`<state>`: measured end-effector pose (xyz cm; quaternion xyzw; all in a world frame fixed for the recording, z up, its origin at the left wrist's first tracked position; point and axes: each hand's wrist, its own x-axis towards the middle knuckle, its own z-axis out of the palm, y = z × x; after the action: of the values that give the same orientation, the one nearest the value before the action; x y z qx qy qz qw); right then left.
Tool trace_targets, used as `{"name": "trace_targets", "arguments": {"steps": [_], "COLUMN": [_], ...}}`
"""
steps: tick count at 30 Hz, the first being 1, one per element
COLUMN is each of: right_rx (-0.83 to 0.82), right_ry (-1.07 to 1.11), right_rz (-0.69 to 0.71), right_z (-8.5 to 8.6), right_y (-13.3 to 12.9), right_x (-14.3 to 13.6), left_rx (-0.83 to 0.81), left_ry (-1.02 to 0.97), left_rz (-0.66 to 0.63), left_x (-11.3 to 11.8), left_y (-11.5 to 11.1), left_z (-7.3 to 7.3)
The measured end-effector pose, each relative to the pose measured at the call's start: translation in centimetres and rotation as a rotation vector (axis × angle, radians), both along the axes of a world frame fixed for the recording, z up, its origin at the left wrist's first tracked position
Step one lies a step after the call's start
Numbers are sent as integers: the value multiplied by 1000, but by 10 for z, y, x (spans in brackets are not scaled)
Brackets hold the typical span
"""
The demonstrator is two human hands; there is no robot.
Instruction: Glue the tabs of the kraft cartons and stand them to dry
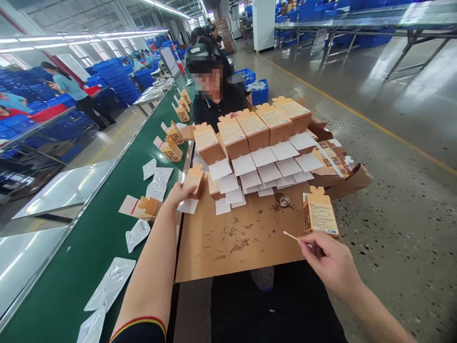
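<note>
- Left grip (179, 193) grasped a small box (195, 179) at the tabletop's (200, 257) left edge; holding it steady seemed wise.
- Right grip (325, 259) pinched a cotton swab (290, 235) above the tabletop; keeping its tip off the brown stains (240, 245) seemed best.
- Stacked boxes (233, 136) with white flaps (244, 164) crowded the far side; 1 separate box (321, 213) stood near the right grip.

Gripping printed carton (195, 178) with left hand (181, 194) beside green conveyor belt (46, 281). Pinching cotton swab (291, 235) in right hand (330, 259), near lone carton (322, 215) on brown cardboard (203, 259). Facing rows of cartons (257, 138) with white flaps (243, 164) sticking out, co-worker (235, 97) in dark shirt beyond. Wearing dark sleeve (141, 332) with red-yellow trim.
</note>
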<state>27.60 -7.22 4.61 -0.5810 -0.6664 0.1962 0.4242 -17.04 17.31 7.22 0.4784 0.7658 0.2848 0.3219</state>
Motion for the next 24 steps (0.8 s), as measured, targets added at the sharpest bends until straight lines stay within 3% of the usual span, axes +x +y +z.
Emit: {"name": "trace_targets", "arguments": {"steps": [3, 6, 9, 12, 16, 19, 21, 24], "right_rx": [-81, -158, -200, -155, -94, -57, -15, 12], "right_ry": [-237, -449, -566, -541, -473, -403, -275, -45], "right_rz": [51, 108, 152, 185, 183, 170, 187, 244], "right_z": [12, 11, -3, -17, -16, -13, -18, -41], "right_y": [45, 97, 135, 152, 144, 112, 81, 37], "right_x": [21, 31, 31, 35, 46, 38, 12, -49], "left_rx": [11, 206, 341, 333, 293, 266, 259, 268], "left_ry": [-83, -349, -608, -672, -670, -666, -654, -620], "left_rz": [69, 192, 264, 307, 307, 285, 305, 319], "left_x": [-16, -22, -7, 28, 75, 95, 101, 103], "left_y": [-44, -100, -155, -193, -209, -209, -209, -210], "left_z": [-9, -26, -49, -69, -82, -83, -83, -83]}}
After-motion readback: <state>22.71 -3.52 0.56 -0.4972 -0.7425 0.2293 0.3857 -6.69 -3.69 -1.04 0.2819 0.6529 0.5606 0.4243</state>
